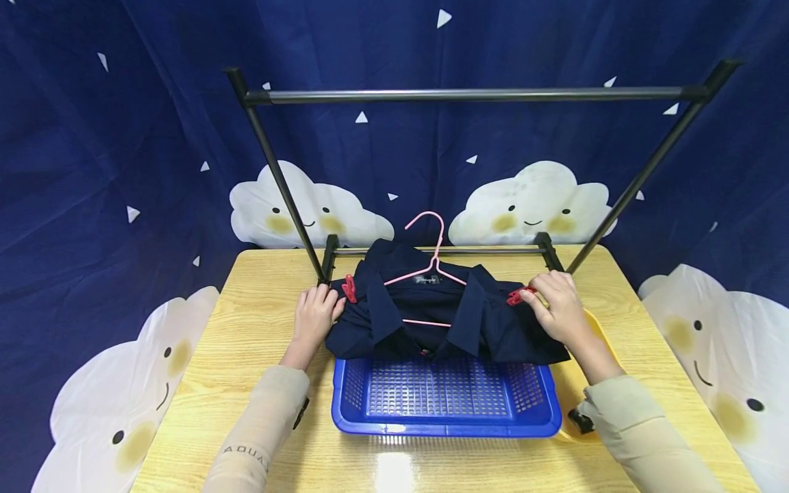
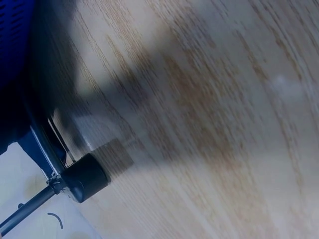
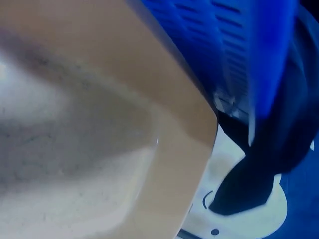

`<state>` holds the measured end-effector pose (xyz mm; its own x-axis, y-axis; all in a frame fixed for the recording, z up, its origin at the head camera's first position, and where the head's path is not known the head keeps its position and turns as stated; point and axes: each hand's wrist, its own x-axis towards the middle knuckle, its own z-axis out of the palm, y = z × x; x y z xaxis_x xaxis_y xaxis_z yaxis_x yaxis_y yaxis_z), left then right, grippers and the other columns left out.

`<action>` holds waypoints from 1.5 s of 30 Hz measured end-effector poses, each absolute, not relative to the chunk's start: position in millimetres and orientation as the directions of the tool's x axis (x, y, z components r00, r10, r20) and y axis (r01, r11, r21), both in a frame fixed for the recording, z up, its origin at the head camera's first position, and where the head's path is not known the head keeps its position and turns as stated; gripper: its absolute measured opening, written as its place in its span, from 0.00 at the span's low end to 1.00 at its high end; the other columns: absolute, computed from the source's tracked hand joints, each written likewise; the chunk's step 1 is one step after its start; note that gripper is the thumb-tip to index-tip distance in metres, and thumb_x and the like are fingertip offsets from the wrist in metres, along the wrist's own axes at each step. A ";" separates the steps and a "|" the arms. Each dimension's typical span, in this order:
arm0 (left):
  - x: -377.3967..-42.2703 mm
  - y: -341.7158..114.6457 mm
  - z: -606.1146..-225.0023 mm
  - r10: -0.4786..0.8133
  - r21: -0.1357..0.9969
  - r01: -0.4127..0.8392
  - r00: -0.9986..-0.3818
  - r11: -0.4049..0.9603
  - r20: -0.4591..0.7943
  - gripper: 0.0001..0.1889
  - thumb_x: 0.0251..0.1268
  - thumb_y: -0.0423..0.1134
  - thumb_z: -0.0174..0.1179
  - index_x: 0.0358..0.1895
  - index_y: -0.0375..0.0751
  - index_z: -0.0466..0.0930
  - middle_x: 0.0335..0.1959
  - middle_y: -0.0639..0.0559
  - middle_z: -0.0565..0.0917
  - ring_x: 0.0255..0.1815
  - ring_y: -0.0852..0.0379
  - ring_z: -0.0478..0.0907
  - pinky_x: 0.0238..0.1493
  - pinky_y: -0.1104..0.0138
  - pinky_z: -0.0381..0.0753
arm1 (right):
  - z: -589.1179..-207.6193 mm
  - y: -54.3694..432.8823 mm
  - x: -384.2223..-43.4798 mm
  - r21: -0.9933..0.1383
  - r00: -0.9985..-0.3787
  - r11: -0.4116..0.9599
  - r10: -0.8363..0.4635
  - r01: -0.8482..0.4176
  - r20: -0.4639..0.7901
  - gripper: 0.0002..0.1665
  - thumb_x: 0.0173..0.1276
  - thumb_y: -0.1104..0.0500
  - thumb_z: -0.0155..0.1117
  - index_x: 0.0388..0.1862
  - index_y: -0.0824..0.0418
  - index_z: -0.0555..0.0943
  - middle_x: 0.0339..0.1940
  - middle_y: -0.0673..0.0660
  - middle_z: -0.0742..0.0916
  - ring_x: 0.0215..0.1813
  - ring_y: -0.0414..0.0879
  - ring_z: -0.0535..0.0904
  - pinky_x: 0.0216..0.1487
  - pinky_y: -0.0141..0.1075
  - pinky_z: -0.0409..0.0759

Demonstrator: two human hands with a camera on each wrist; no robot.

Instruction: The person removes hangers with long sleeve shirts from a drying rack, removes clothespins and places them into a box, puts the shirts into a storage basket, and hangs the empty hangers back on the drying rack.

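Note:
A dark navy collared shirt [image 1: 394, 329] lies over the back of a blue plastic basket [image 1: 446, 430]. A pink hanger [image 1: 439, 239] sits inside its collar, hook upward. At the shirt's left shoulder, beside a red clothespin [image 1: 349, 289], my left hand [image 1: 316, 316] grips the fabric edge; its curled fingertips are partly hidden. My right hand [image 1: 559, 311] pinches a second red clothespin [image 1: 516, 296] at the right shoulder, with the thumb over its end. Neither hand shows in the wrist views. Dark fabric [image 3: 244, 184] hangs beside the basket's wall in the right wrist view.
A black-and-metal rack stands at the back, its top bar [image 1: 468, 95] above the shirt and its foot [image 2: 87, 177] near my left hand. Right of the basket is a yellow tub [image 1: 570, 387] with a black object [image 1: 581, 420]. Wooden table [image 1: 259, 308] underneath; patterned curtain [image 1: 394, 41] behind.

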<state>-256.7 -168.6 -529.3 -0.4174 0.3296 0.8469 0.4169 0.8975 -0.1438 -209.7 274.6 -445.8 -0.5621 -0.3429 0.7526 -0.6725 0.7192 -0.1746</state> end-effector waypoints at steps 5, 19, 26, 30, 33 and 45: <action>-257.1 -168.7 -529.3 0.326 -0.138 0.420 -0.418 0.897 0.848 0.17 0.64 0.48 0.46 0.24 0.37 0.65 0.25 0.44 0.68 0.25 0.45 0.67 0.28 0.57 0.66 | -440.0 285.6 -207.3 -0.184 -0.570 0.751 -0.293 -0.634 0.767 0.31 0.69 0.39 0.42 0.23 0.64 0.70 0.21 0.57 0.74 0.27 0.54 0.66 0.35 0.49 0.59; -256.9 -168.1 -530.0 0.327 -0.137 0.419 -0.422 0.897 0.845 0.17 0.63 0.48 0.46 0.24 0.38 0.65 0.25 0.44 0.68 0.25 0.46 0.67 0.27 0.58 0.65 | -453.3 321.4 -205.8 -0.351 -0.764 0.848 -0.093 -0.397 0.639 0.13 0.58 0.57 0.63 0.26 0.65 0.72 0.23 0.59 0.75 0.31 0.53 0.68 0.37 0.45 0.60; -256.5 -167.9 -529.7 0.327 -0.139 0.417 -0.422 0.898 0.845 0.16 0.62 0.48 0.47 0.24 0.37 0.65 0.26 0.44 0.68 0.25 0.45 0.67 0.27 0.57 0.66 | -463.7 334.9 -205.8 -0.303 -0.813 0.919 -0.033 -0.254 0.582 0.17 0.57 0.52 0.63 0.23 0.64 0.71 0.20 0.57 0.72 0.25 0.53 0.67 0.29 0.43 0.60; -256.6 -167.8 -529.5 0.325 -0.137 0.415 -0.424 0.899 0.846 0.16 0.61 0.47 0.48 0.24 0.38 0.65 0.25 0.44 0.68 0.24 0.46 0.67 0.27 0.58 0.66 | -468.7 341.7 -206.7 -0.252 -0.887 0.952 -0.039 -0.173 0.460 0.19 0.59 0.49 0.61 0.21 0.63 0.70 0.18 0.56 0.73 0.23 0.53 0.69 0.24 0.42 0.62; -256.5 -167.8 -529.7 0.323 -0.135 0.415 -0.424 0.900 0.846 0.16 0.61 0.47 0.48 0.24 0.38 0.65 0.25 0.44 0.68 0.24 0.46 0.66 0.27 0.58 0.65 | -473.1 345.7 -206.3 -0.219 -0.937 0.968 -0.040 -0.123 0.348 0.21 0.59 0.48 0.61 0.20 0.62 0.69 0.16 0.56 0.73 0.22 0.55 0.71 0.21 0.42 0.63; -256.3 -168.0 -530.4 0.321 -0.131 0.414 -0.430 0.901 0.844 0.16 0.60 0.47 0.48 0.23 0.37 0.65 0.25 0.44 0.68 0.24 0.45 0.67 0.27 0.57 0.66 | -490.4 348.8 -205.6 -0.170 -0.997 0.985 -0.029 -0.042 0.078 0.22 0.60 0.46 0.58 0.23 0.64 0.70 0.17 0.59 0.76 0.24 0.58 0.74 0.21 0.49 0.68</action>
